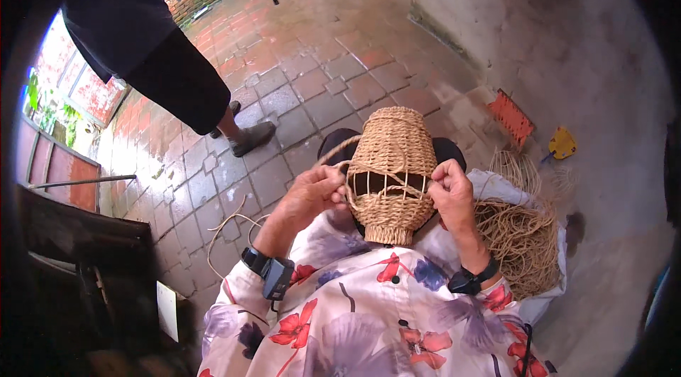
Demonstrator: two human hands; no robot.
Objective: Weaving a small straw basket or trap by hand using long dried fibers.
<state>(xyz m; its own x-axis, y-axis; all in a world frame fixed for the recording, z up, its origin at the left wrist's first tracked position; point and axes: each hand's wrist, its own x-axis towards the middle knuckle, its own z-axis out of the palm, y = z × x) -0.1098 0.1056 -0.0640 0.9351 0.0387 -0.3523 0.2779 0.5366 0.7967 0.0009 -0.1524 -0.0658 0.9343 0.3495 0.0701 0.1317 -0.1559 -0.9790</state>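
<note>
A woven tan straw basket point(392, 143) lies across my lap, with a band of bare upright spokes across a dark opening in its lower half. My left hand point(312, 192) pinches a strand of tan cord at the basket's left side, and a loose length of cord point(335, 151) loops out there. My right hand point(450, 192) grips the basket's right edge by the spokes, thumb and forefinger closed on it. More cord point(227, 228) trails on the paving to my left.
A white sack of coiled cord point(518, 242) sits at my right. Beyond are an orange plastic piece point(511, 118), a yellow object point(562, 143) and a wall point(539, 36). A person's dark-clad leg and shoe point(248, 138) stand front left. Dark furniture point(85, 235) is at left.
</note>
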